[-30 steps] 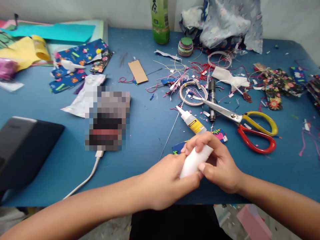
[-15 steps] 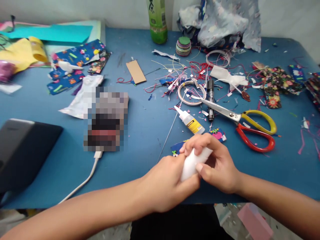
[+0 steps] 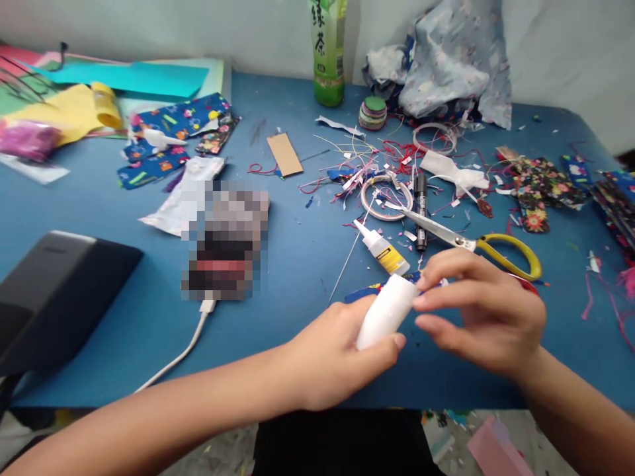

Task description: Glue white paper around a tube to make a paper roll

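My left hand (image 3: pixel 342 357) is wrapped round a smooth white roll (image 3: pixel 387 311), tilted with its upper end to the right. I cannot tell whether the roll is paper or another material. My right hand (image 3: pixel 486 311) is just right of the roll, fingers apart and curved; its fingertips are close to the upper end, and I cannot tell if they touch it. A patterned blue strip (image 3: pixel 361 291) lies partly hidden behind the roll. Beyond it is a glue bottle (image 3: pixel 384 250) with a yellow label. Scissors (image 3: pixel 446 233) lie behind my right hand, their red handle mostly covered.
A black marker (image 3: pixel 421 211), a tape ring (image 3: pixel 366 198), thread and scraps lie past the glue. A green bottle (image 3: pixel 329 59) stands at the back. Left are a blurred-out device (image 3: pixel 225 241) with a white cable (image 3: pixel 191 350) and a dark box-like object (image 3: pixel 64 297).
My right hand has come off the roll and moved right, its fingers opening. My left hand still holds the roll, which now shows more fully. The camera view has shifted slightly.
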### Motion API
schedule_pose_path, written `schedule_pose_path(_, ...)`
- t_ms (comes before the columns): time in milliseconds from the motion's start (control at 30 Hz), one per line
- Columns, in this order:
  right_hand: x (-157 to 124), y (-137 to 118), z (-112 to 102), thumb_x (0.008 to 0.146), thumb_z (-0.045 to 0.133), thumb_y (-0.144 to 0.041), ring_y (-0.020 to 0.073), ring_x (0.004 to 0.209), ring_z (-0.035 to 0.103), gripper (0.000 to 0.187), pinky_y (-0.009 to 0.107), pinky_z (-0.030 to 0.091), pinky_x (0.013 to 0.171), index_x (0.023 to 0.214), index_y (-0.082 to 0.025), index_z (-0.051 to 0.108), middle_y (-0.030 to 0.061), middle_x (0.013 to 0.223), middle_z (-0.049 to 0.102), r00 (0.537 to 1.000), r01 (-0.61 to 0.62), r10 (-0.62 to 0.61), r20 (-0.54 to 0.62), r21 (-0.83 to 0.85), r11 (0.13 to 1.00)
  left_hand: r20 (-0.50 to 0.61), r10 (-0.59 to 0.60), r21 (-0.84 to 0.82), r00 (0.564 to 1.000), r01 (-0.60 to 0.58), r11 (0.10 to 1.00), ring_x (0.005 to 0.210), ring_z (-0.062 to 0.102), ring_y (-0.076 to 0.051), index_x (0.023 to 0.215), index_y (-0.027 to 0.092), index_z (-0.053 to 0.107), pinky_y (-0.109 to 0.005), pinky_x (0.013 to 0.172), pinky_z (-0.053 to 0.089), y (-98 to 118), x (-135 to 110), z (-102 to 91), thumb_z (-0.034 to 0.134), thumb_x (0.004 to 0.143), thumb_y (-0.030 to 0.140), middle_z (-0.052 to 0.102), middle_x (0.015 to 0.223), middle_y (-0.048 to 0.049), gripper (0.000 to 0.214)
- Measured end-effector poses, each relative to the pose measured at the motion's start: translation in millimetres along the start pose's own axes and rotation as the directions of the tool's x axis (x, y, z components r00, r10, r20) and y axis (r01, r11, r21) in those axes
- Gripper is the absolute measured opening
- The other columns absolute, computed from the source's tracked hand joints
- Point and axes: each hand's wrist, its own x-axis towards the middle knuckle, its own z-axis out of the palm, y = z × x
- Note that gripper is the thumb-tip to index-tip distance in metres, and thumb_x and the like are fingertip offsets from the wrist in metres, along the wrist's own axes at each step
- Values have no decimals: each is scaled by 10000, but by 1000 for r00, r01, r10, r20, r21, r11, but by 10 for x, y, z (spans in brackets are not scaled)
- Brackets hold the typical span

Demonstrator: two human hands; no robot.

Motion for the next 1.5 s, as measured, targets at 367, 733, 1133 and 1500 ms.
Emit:
schedule_pose_path(367, 4, 2, -33, 945, 527, -146, 189, 872, 629, 120, 335, 500, 783, 1003, -200, 618, 52, 923, 700, 909, 368, -210, 361, -456, 810, -34, -103, 243, 994, 108, 964, 609, 475, -163, 897, 208, 484, -268, 572, 294, 39, -20, -65, 490, 851, 502, 524, 703, 23, 297)
schedule_pose_path(733, 35, -31, -38, 926, 555, -136, 164, 822, 617, 80, 292, 506, 748, 946, -206, 587, 38, 881, 633, 975, 148, -85, 206, -312, 939, 42, -87, 29, 995, 86, 996, 560, 434, -120, 869, 198, 472, -228, 513, 287, 112, -33, -114, 445, 872, 362, 491, 657, 45, 166)
schedule_pose_path(1133, -17, -78, -20, 917, 481, -183, 173, 713, 542, 145, 335, 441, 671, 785, -223, 528, 10, 761, 563, 956, -245, 275, -99, 242, 939, 38, 21, -29, 999, -20, 999, 574, 425, -116, 891, 193, 489, -229, 507, 299, 21, -55, -90, 446, 896, 430, 490, 674, 41, 241)
schedule_pose_path(1500, 112, 6, -208, 865, 665, -309, 93, 568, 535, 173, 237, 420, 516, 724, -244, 741, -20, 668, 633, 826, -287, 478, -300, 507, 813, 68, 82, -314, 994, -57, 948, 619, 458, -106, 1001, 168, 492, -197, 530, 375, -25, -71, -65, 484, 898, 447, 526, 744, 16, 298)
